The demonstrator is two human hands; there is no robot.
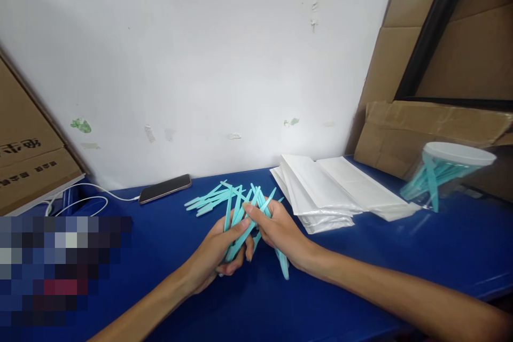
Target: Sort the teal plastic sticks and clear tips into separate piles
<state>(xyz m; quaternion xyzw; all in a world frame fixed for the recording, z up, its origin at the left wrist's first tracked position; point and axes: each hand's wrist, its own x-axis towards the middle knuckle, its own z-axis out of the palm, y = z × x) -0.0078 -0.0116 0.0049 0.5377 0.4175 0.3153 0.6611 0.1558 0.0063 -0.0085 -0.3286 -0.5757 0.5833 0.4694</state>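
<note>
My left hand (218, 256) and my right hand (280, 232) meet over the blue table (160, 256), both closed around a loose bundle of turquoise plastic sticks (240, 224) that fan out upward and downward. More turquoise sticks (208, 200) lie in a small heap on the table just behind my hands. To the right of the hands sits a stack of white flat pouches (332, 192).
A clear jar with a white lid (444, 171) holding more turquoise sticks stands at the right. A dark phone (165, 188) with a white cable (80, 195) lies at the back left. Cardboard boxes (425, 128) lean at the right, another (28, 155) at the left.
</note>
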